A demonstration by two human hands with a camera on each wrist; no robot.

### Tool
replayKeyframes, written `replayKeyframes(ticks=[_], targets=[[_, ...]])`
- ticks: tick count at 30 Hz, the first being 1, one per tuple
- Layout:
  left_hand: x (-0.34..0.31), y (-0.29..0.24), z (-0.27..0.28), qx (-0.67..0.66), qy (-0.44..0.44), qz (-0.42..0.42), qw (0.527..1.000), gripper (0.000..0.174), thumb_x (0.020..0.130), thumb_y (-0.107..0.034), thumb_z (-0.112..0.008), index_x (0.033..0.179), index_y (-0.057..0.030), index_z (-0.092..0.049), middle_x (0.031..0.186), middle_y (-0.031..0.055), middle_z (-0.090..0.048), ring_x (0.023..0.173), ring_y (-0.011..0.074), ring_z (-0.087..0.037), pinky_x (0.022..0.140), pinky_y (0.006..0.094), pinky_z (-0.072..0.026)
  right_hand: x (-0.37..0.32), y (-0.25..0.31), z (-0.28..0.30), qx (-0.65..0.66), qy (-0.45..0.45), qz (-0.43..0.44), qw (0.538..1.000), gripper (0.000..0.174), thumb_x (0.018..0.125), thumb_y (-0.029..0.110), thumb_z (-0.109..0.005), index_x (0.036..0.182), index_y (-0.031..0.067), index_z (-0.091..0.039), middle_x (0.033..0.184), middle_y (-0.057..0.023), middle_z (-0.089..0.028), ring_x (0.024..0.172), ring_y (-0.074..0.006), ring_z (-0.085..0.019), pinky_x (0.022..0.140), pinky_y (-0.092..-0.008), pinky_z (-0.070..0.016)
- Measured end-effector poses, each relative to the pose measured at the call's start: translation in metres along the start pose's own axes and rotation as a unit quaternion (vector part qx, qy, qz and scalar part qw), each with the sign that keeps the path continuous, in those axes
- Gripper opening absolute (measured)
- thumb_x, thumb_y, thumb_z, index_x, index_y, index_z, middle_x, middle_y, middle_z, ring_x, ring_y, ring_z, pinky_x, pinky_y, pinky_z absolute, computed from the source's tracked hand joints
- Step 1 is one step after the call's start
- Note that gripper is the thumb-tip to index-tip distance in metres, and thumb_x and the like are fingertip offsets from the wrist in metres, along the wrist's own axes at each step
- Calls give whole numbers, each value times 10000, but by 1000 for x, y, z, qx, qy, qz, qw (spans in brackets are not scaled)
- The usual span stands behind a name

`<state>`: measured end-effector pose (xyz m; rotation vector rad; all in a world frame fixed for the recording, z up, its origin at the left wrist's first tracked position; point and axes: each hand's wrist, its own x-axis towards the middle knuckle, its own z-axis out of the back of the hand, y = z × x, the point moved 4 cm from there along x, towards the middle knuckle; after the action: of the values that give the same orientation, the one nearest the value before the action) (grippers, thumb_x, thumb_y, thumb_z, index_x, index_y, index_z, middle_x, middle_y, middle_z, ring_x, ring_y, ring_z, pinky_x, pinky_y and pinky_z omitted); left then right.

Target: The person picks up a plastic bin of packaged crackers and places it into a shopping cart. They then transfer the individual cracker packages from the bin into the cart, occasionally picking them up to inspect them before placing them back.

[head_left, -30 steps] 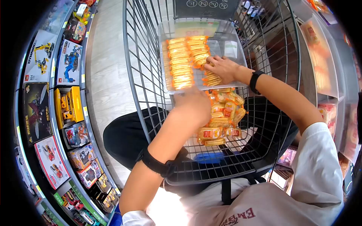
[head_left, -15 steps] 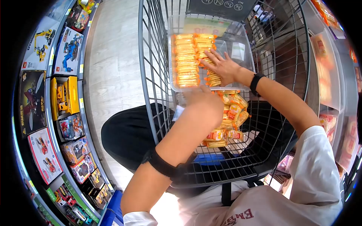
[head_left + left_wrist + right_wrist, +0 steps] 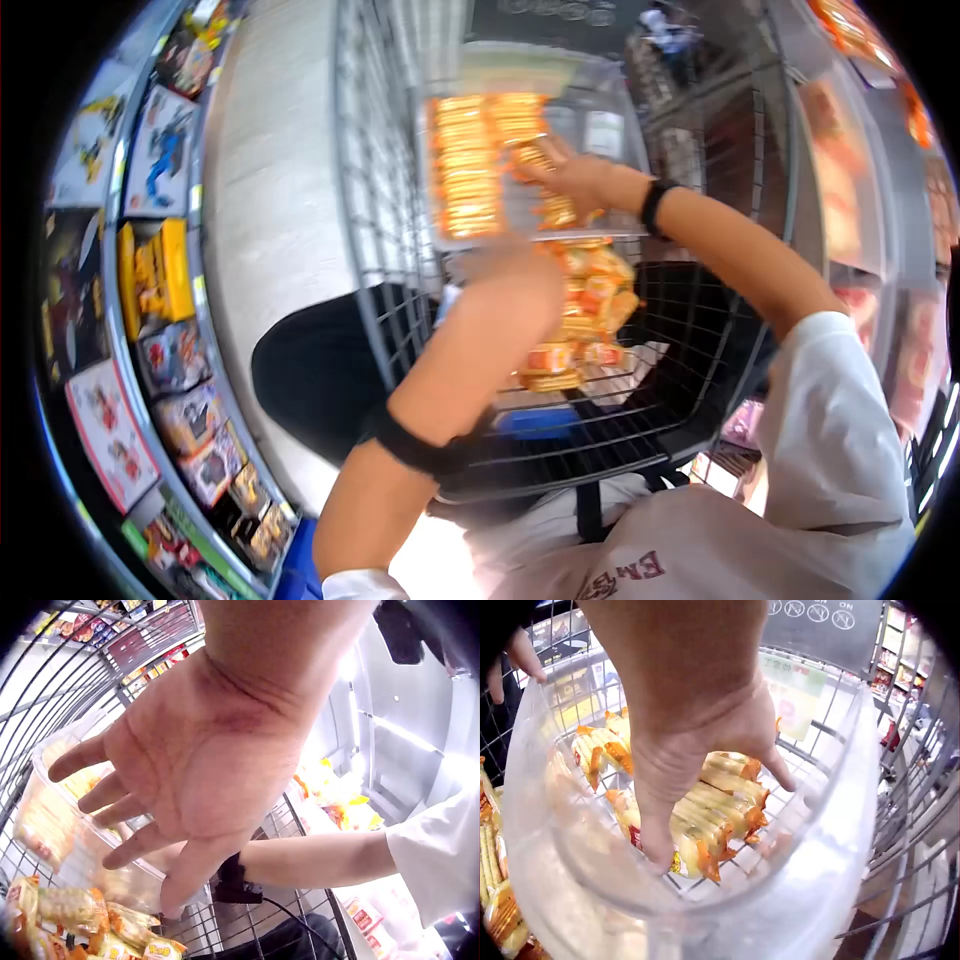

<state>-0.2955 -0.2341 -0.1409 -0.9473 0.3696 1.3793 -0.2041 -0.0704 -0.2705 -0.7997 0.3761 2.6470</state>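
The wrapped packets stood in rows inside the clear bin, the right hand spread on one row, the left hand empty, fingers apart. They looked light, slick and crushable, best held gently by their flat sides.

Bin: we find packets ranked in columns.
Right hand: we see it touching packets.
Left hand: blurred, near the bin's edge.
Cart: we note loose packets beside the bin.
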Motion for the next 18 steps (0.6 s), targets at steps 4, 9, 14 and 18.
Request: replayKeyframes(ticks=[4, 9, 14, 18], targets=[[0, 7, -4, -19, -58, -121, 991, 429, 783, -257, -720, 1159, -66, -643, 1263, 291, -531, 1190, 439, -533, 995, 461, -474, -19, 5, 7, 69, -82, 32, 994, 1052, 586, 256, -904, 1479, 195, -350, 1436, -205, -394, 1263, -386, -489, 992, -435, -483], [15, 15, -13, 20, -50, -76, 996, 622, 791, -394, -757, 1342, -181, -562, 1336, 309, -460, 1275, 471, -455, 1033, 471, -451, 5, -16, -9, -32, -88, 4, 996, 1240, 481, 340, -941, 1521, 200, -280, 1514, -298, -251, 1347, -484, -342, 1043, -484, -438], [-2, 1, 6, -22, -24, -46, 998, 477, 783, -377, -735, 1194, -145, -668, 1398, 317, -408, 1345, 468, -349, 1054, 488, -427, 0, -2, -12, -80, -92, -106, 987, 1243, 443, 284, -957, 1503, 219, -312, 1542, -257, -190, 1369, -531, -275, 988, -538, -483], [3, 1, 7, 17, 28, -54, 998, 768, 792, -475, -739, 1350, 9, -529, 1409, 326, -407, 1306, 477, -420, 1037, 482, -444, -6, -11, -10, -28, -63, -47, 997, 1187, 521, 352, -947, 1513, 203, -311, 1548, -297, -167, 1372, -512, -281, 927, -565, -516]])
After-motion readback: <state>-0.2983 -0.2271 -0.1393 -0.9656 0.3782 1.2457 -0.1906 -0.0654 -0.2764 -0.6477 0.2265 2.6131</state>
